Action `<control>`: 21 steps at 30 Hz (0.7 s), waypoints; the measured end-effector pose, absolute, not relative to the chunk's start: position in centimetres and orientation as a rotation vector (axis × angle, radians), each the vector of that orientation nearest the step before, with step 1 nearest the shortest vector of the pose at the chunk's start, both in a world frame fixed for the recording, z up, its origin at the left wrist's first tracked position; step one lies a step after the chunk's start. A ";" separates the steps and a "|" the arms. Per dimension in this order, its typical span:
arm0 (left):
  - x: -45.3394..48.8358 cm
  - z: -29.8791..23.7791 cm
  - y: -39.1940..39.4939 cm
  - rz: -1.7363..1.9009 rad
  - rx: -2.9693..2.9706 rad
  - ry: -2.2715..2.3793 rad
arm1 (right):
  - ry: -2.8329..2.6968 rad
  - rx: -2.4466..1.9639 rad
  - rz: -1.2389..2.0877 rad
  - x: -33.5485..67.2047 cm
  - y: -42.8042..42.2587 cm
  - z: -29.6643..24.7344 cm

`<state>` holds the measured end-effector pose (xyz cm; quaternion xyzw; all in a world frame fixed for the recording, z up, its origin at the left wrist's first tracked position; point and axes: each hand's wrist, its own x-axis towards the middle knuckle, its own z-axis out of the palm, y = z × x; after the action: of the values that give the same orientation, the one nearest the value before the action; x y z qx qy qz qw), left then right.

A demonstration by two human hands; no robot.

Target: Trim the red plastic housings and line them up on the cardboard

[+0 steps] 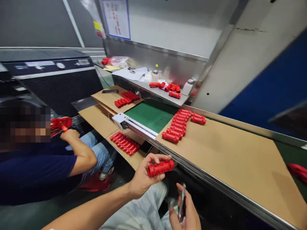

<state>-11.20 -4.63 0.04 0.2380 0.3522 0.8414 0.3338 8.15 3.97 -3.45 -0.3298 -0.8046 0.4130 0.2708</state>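
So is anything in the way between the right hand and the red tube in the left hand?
Nothing visible fills the gap between the right hand and that red tube. The right hand holds a grey tool, and part of the left hand lies along the tube's lower edge.

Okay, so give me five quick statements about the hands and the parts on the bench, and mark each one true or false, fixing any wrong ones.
1. The left hand holds a red part. True.
2. The right hand holds nothing. False: the right hand holds a slim metallic object.
3. A dark, phone-like object lies on the same cardboard as some red parts. True.
4. On the large cardboard sheet, the red pieces are heaped in a pile. False: the red pieces lie side by side, mostly in one row.
5. The green surface lies between two pieces of cardboard. True.
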 end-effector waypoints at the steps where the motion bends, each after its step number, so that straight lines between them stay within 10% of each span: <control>1: -11.0 0.4 -4.6 2.193 0.656 0.925 | -2.248 -0.801 1.009 8.4 4.6 -2.5; 21: -7.0 3.8 -5.0 2.261 1.104 1.094 | -2.392 -0.396 0.398 8.4 5.0 7.6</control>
<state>-7.03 -5.03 3.81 0.3944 0.3910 0.8078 0.1978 8.39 5.02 7.58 -0.1519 -0.9170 0.1526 0.3358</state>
